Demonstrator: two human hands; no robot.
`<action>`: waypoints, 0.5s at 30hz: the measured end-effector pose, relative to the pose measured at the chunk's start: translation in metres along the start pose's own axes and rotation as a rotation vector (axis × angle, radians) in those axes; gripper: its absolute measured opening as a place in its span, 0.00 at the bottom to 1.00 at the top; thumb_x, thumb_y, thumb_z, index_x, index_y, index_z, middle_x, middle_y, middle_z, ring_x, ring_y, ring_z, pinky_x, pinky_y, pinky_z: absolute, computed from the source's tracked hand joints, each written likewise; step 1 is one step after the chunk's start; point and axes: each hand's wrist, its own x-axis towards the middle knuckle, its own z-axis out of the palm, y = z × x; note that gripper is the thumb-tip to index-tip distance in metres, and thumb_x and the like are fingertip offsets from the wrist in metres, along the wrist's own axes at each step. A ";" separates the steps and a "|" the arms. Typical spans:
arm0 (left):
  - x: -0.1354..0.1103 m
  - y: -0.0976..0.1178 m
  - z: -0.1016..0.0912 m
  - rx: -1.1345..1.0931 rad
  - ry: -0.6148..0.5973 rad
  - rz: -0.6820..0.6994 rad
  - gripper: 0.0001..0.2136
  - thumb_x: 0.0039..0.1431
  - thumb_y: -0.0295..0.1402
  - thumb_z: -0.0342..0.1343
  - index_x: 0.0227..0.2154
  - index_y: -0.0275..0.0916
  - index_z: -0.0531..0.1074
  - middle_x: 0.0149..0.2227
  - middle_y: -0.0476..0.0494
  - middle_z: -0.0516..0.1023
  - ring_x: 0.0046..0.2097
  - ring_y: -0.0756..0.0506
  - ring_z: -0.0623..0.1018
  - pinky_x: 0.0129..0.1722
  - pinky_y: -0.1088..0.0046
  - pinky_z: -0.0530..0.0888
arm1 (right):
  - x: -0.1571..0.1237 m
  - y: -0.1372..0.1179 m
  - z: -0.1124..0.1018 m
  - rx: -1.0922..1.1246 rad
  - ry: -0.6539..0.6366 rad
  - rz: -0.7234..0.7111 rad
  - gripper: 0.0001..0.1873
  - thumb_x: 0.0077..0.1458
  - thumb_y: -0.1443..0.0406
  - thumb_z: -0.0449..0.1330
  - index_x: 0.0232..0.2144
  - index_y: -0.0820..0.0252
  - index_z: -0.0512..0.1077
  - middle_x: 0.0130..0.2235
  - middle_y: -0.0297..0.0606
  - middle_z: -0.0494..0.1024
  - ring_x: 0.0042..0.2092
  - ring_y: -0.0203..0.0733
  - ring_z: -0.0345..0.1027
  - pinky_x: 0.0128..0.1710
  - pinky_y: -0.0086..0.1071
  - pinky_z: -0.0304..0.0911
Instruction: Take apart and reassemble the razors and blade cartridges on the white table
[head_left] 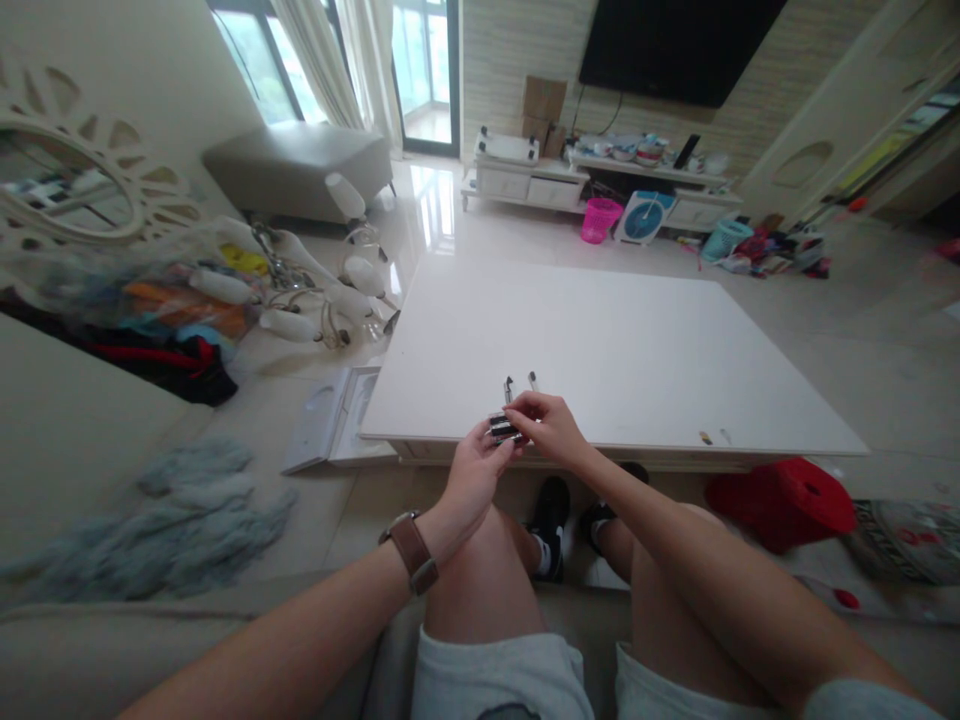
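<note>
My left hand is closed around a small black-and-silver case-like object at the table's near edge; its exact kind is too small to tell. Over the right side of that object, my right hand has thumb and fingers pinched together. Whatever sits between those fingertips is hidden. Just beyond the hands, a slim pale piece with a dark bent tip lies on the white table. Beside it, a second slim piece with a dark tip is partly covered by my right hand.
Near the table's front right edge lie a small dark-and-yellow piece and a tiny pale piece. A red stool-like object stands below that corner. An open white box and a chandelier are on the floor at left.
</note>
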 end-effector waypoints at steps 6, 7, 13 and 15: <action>-0.001 0.003 0.000 0.004 0.027 -0.012 0.14 0.52 0.24 0.63 0.43 0.34 0.75 0.41 0.39 0.81 0.41 0.46 0.81 0.45 0.70 0.75 | 0.001 -0.008 -0.003 -0.083 -0.004 -0.085 0.09 0.57 0.60 0.60 0.32 0.60 0.75 0.30 0.36 0.77 0.30 0.37 0.68 0.29 0.30 0.65; -0.001 0.003 0.000 0.007 0.026 -0.012 0.14 0.52 0.24 0.63 0.43 0.35 0.75 0.42 0.39 0.81 0.41 0.46 0.81 0.45 0.70 0.75 | 0.002 -0.011 -0.004 -0.109 0.029 -0.134 0.09 0.58 0.60 0.59 0.31 0.60 0.75 0.31 0.36 0.76 0.32 0.37 0.68 0.32 0.31 0.64; 0.001 0.005 0.001 -0.001 0.042 -0.009 0.14 0.50 0.25 0.65 0.41 0.34 0.74 0.42 0.37 0.81 0.41 0.44 0.82 0.44 0.68 0.75 | -0.011 -0.053 -0.016 0.028 0.205 -0.218 0.19 0.60 0.54 0.56 0.21 0.56 0.63 0.23 0.33 0.63 0.28 0.38 0.59 0.30 0.35 0.59; 0.003 0.005 0.001 -0.014 0.059 0.000 0.13 0.50 0.25 0.65 0.40 0.34 0.74 0.40 0.38 0.81 0.40 0.44 0.82 0.42 0.70 0.76 | -0.039 -0.074 -0.018 0.118 0.086 -0.259 0.25 0.62 0.47 0.49 0.19 0.54 0.61 0.21 0.35 0.60 0.25 0.41 0.58 0.28 0.38 0.59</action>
